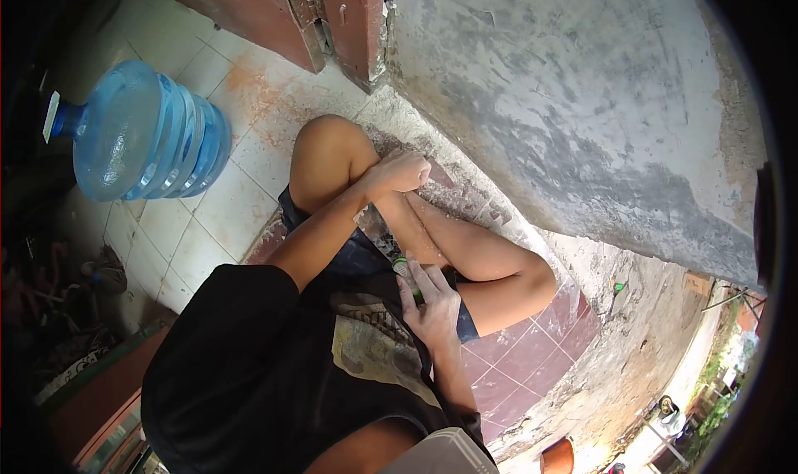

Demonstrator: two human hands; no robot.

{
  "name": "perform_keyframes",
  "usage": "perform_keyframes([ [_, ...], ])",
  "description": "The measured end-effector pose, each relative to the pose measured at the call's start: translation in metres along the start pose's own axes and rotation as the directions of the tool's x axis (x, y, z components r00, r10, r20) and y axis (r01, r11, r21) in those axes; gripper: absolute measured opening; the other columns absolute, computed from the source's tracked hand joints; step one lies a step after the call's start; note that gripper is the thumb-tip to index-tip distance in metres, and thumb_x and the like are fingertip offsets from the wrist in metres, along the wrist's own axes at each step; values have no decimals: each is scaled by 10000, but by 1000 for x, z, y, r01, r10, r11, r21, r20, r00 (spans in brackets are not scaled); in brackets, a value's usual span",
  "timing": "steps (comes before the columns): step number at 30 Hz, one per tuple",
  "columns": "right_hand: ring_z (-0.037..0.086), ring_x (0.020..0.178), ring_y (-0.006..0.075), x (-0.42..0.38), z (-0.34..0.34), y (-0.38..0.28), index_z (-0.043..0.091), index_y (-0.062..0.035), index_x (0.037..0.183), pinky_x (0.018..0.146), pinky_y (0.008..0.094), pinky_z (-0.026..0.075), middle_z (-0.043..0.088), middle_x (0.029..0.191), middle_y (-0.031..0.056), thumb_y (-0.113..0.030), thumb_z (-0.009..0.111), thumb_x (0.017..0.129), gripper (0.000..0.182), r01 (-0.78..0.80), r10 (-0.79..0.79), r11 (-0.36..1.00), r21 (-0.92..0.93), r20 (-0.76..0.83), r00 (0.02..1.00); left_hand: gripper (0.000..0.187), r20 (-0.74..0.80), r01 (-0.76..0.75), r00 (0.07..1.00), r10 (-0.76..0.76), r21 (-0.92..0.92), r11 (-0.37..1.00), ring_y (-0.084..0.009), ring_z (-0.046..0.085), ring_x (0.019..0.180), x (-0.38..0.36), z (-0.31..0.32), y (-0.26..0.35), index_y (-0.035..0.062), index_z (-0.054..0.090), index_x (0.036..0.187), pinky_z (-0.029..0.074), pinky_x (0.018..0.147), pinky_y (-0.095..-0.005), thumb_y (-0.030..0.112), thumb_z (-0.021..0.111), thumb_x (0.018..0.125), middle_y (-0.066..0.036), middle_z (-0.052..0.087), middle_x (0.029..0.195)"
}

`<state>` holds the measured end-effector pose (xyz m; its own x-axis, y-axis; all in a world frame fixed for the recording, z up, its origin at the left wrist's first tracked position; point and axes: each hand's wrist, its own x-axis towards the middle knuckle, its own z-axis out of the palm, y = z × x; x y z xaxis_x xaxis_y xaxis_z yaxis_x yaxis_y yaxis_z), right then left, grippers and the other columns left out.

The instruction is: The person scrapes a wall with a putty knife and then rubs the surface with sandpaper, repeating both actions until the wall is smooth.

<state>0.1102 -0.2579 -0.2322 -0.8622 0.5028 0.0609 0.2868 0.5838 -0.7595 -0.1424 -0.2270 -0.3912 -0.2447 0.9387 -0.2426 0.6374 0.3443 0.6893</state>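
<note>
My left hand (402, 172) is curled into a fist over my shin, and its palm side is hidden. Between the fingers of my right hand (432, 301) is the green and grey handle of a putty knife (400, 265), held low over my lap. The blade, smeared with grey, seems to point away from me, between my forearm and my crossed legs. Pale dust coats the right fingers. Beyond my legs stands a wall (565, 100) with patchy grey plaster.
A blue water jug (154, 133) lies on white tiles (212, 233) at left. A reddish door frame (353, 25) meets the wall. Dusty red tiles (519, 362) lie under me at right. A green-handled tool (617, 289) and an orange-brown object (558, 456) lie on rough ground.
</note>
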Motion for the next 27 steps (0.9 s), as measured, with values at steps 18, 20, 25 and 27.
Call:
perform_keyframes([
  [18, 672, 733, 311, 9, -11, -4, 653, -52, 1240, 639, 382, 551, 655, 914, 123, -81, 721, 812, 434, -7, 7, 1000, -1, 20, 1000, 184, -28, -54, 998, 59, 165, 985, -311, 684, 863, -5, 6, 1, 119, 703, 821, 433, 821, -467, 37, 543, 780, -96, 723, 852],
  [20, 663, 731, 325, 11, -13, -8, 654, -26, 1228, 647, 377, 538, 651, 904, 142, -66, 724, 812, 423, 0, -1, 1000, 9, 39, 999, 167, 1, -45, 999, 46, 243, 969, -305, 680, 860, -5, 9, 6, 125, 690, 819, 407, 822, -463, 37, 555, 775, -94, 715, 837],
  [25, 653, 725, 333, 14, -15, -13, 658, -6, 1210, 654, 378, 526, 644, 888, 147, -57, 724, 815, 404, 3, -2, 1000, -17, 97, 995, 138, -50, -38, 997, 57, 322, 946, -301, 676, 846, -6, 15, 4, 126, 657, 824, 375, 822, -472, 34, 571, 768, -93, 694, 792],
  [27, 653, 719, 330, 16, -14, -13, 663, -11, 1204, 647, 383, 525, 634, 871, 136, -60, 721, 818, 394, 38, -36, 999, -26, 60, 998, 134, -53, -39, 997, 62, 358, 933, -303, 670, 832, -7, 15, 6, 121, 646, 822, 372, 825, -475, 30, 560, 775, -88, 686, 779],
])
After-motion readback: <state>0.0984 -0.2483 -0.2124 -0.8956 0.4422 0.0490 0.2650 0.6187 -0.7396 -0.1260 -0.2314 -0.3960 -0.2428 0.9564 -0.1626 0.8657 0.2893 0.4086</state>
